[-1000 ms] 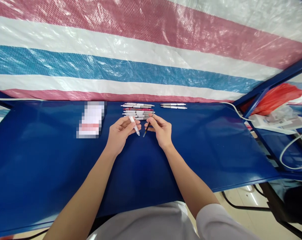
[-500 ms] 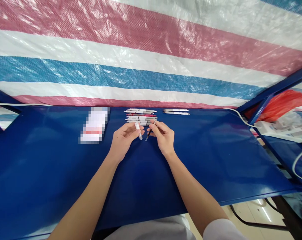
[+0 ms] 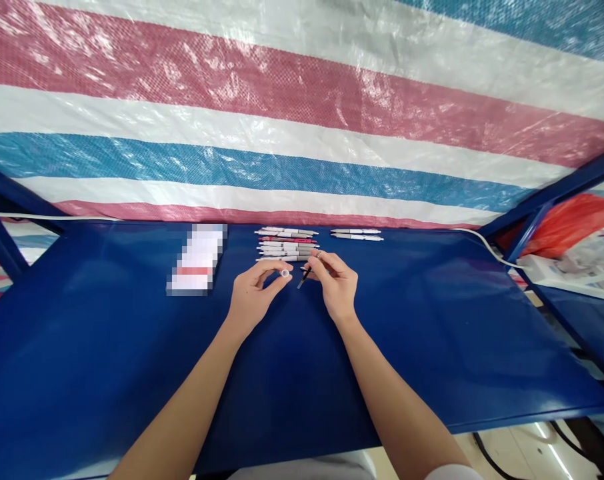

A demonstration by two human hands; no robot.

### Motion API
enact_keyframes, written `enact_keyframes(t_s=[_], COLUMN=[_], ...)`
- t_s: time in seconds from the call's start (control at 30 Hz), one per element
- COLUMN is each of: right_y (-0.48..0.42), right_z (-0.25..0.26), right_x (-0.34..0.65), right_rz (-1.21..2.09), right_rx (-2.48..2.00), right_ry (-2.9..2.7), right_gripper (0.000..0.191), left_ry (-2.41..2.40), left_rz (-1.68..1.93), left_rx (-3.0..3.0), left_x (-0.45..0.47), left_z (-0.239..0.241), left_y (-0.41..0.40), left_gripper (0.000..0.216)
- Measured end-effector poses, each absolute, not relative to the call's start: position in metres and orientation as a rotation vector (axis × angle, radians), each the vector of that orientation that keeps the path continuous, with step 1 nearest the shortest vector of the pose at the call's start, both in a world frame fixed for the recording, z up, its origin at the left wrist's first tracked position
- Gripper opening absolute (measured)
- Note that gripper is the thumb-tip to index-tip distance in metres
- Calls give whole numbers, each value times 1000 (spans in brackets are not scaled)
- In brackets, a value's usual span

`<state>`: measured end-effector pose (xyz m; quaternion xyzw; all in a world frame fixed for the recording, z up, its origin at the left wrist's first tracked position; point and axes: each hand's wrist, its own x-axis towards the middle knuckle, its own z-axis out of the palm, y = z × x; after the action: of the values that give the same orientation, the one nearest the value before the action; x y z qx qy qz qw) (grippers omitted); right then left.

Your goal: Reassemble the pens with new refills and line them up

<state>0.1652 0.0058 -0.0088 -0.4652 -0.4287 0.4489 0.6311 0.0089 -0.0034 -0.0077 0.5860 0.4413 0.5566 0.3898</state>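
My left hand [image 3: 255, 297] holds a short white pen barrel [image 3: 285, 273] between its fingertips, the open round end turned toward me. My right hand [image 3: 338, 283] pinches a thin dark pen refill [image 3: 304, 277], its tip pointing down-left toward the barrel. The two parts are a small gap apart above the blue table [image 3: 432, 320]. Just behind my hands lies a row of several white and red pens [image 3: 287, 244]. Two more white pens [image 3: 356, 234] lie side by side to the right of that row.
A blurred white and red pack [image 3: 198, 268] lies to the left of the pens. A striped tarp [image 3: 302, 120] hangs behind the table. At the right are a white cable [image 3: 482, 241], a red bag [image 3: 572, 217] and a blue frame.
The barrel in my left hand has turned from slanting sideways to pointing its open end at me. The view has tilted upward, so hands and pens sit lower in the frame.
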Motion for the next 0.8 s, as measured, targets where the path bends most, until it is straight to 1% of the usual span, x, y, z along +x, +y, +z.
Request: enact_keyframes(t_s=[0.37, 0.57, 0.8], right_y=[11, 9, 7], right_z=[-13, -11, -11], right_x=[162, 159, 158], right_rz=[1156, 1158, 1116], right_rx=[-1047, -1031, -1013], right_ry=[-875, -920, -980], right_gripper=[28, 27, 30], left_ry=[1143, 1200, 1159], left_rz=[1386, 1375, 1355], left_rx=[1498, 1313, 1033], left_x=[7, 6, 2], left_z=[-9, -2, -4], left_y=[-2, -1, 6], left_gripper=[9, 21, 41])
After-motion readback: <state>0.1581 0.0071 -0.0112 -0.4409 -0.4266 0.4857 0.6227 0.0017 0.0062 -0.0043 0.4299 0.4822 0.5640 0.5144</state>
